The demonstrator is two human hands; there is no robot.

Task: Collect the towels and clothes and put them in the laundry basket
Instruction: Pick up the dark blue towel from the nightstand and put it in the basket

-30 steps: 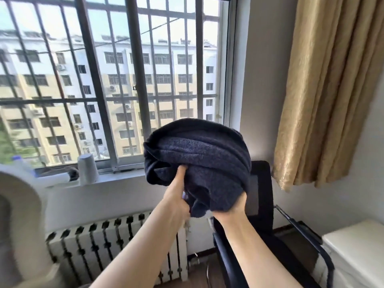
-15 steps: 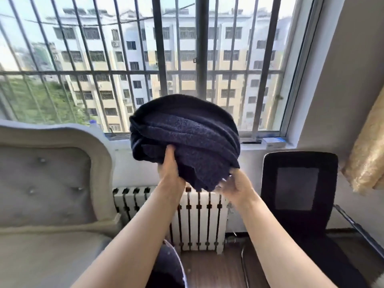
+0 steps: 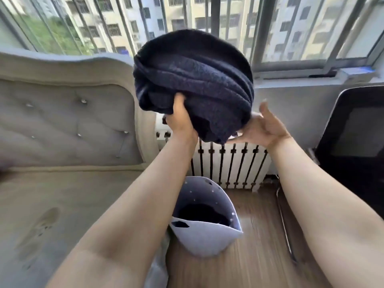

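A bunched dark navy towel (image 3: 193,80) is held up at arm's length in front of the window. My left hand (image 3: 181,123) grips its lower left folds. My right hand (image 3: 264,127) cups its lower right edge with the fingers spread against the cloth. Below my arms, on the wooden floor, stands a pale grey laundry basket (image 3: 204,240) with dark cloth lying inside it.
A beige tufted sofa (image 3: 62,121) fills the left side. A white radiator (image 3: 228,163) stands under the barred window (image 3: 270,28). A black chair (image 3: 353,142) with a metal leg sits at the right. Wooden floor (image 3: 259,246) surrounds the basket.
The view has swung left and down, bringing the sofa and then the basket into sight. Both hands still hold the navy towel; my right hand's fingers have spread.
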